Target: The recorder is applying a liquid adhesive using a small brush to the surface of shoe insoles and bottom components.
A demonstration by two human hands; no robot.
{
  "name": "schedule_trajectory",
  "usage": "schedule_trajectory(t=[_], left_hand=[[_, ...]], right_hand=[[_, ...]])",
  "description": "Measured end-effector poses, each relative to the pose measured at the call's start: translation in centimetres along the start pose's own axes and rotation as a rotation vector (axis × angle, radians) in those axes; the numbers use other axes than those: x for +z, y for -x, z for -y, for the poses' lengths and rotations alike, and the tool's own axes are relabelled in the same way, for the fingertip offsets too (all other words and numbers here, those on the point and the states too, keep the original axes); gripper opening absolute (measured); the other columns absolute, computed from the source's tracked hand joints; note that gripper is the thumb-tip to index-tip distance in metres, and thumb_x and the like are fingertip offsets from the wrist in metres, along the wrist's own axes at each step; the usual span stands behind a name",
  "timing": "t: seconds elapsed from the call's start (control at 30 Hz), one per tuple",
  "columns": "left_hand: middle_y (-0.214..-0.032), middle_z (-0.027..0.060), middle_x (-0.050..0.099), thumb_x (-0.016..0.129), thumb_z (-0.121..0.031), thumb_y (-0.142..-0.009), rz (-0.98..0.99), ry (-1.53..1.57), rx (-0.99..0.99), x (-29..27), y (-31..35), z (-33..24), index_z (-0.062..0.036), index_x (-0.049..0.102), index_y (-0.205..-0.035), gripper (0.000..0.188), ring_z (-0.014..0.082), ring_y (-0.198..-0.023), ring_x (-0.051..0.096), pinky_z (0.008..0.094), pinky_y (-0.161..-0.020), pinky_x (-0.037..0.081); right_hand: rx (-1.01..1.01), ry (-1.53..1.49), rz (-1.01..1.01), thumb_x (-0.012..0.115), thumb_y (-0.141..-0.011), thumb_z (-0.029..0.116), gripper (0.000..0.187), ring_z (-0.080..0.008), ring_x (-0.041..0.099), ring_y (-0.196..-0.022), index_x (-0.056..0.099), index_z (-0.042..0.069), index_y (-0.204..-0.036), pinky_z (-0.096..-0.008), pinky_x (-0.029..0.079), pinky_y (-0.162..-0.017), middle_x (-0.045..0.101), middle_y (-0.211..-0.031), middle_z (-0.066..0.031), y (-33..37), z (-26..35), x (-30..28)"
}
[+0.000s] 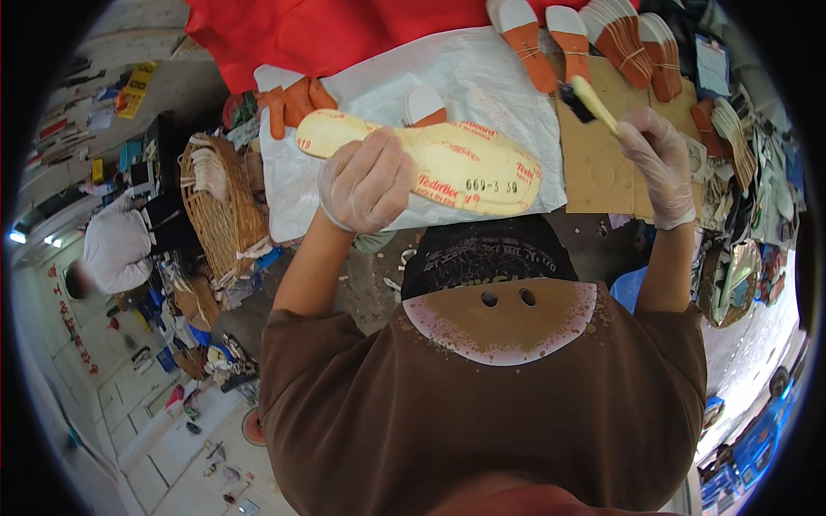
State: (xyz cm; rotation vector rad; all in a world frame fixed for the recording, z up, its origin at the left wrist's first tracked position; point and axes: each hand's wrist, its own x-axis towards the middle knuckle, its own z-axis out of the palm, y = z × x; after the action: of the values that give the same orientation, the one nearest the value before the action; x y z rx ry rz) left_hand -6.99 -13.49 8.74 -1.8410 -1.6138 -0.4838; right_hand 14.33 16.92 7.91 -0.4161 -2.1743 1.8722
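Observation:
My left hand (368,181), in a clear thin glove, grips a pale yellow insole board (473,163) by its narrow middle. The board is held up over the table, its printed face showing. In my gloved right hand (658,163) is a brush (594,99) with a pale handle and dark bristles. The brush head hangs over brown cardboard, apart from the insole board. Behind the board, a white-and-orange insole piece (425,107) lies on the white sheet (344,77), partly hidden.
More white-and-orange insoles (632,43) lie in rows along the table's far right; a few (297,99) are at its left. Red cloth (284,30) covers the far edge. Brown cardboard (602,163) lies at right. A wicker basket (219,206) stands left, near another person (120,245).

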Motion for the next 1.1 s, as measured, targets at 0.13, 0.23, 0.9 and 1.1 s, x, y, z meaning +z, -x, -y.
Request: schedule_trajectory(t=[0.13, 0.23, 0.9, 1.1], left_hand=[[-0.091, 0.0118, 0.065, 0.062, -0.009, -0.078, 0.023, -0.074, 0.016, -1.2, 2.4, 1.9, -0.0046, 0.058, -0.093, 0.016, 0.0274, -0.084, 0.067, 0.0327, -0.065, 0.052], [-0.089, 0.0108, 0.064, 0.064, -0.009, -0.074, 0.011, -0.067, -0.010, -1.9, 4.9, 3.4, -0.0045, 0.059, -0.092, 0.018, 0.0267, -0.083, 0.066, 0.0318, -0.064, 0.052], [-0.084, 0.0118, 0.062, 0.066, -0.009, -0.065, 0.072, 0.010, -0.208, -2.5, 21.0, 11.8, -0.0021, 0.059, -0.087, 0.023, 0.0262, -0.079, 0.065, 0.0334, -0.063, 0.053], [-0.078, 0.0106, 0.060, 0.065, -0.007, -0.067, 0.103, -0.007, -0.292, -2.0, 23.0, 13.3, -0.0029, 0.059, -0.081, 0.016, 0.0242, -0.076, 0.063, 0.0346, -0.063, 0.051]], right_hand=[[-0.174, 0.266, 0.046, 0.070, -0.086, 0.014, 0.012, -0.0135, 0.056, -0.062, 0.064, 0.003, -0.086, -0.0281, 0.044, -0.057, 0.058, -0.072, -0.0032, -1.4, 3.4, 8.2], [-0.308, 0.453, 0.198, 0.070, -0.085, 0.017, 0.014, -0.0230, 0.061, -0.063, 0.064, 0.004, -0.085, -0.0314, 0.047, -0.057, 0.062, -0.075, -0.0100, -2.3, 5.0, 12.3], [-0.044, 0.556, 0.177, 0.064, -0.088, 0.030, 0.024, -0.0334, 0.061, -0.068, 0.064, 0.007, -0.081, -0.0390, 0.048, -0.061, 0.063, -0.076, -0.0136, -13.7, 0.2, 28.4], [-0.029, 0.594, 0.287, 0.064, -0.088, 0.027, 0.022, -0.0308, 0.060, -0.069, 0.063, 0.005, -0.084, -0.0371, 0.047, -0.062, 0.061, -0.074, -0.0132, -14.8, -0.6, 30.1]])
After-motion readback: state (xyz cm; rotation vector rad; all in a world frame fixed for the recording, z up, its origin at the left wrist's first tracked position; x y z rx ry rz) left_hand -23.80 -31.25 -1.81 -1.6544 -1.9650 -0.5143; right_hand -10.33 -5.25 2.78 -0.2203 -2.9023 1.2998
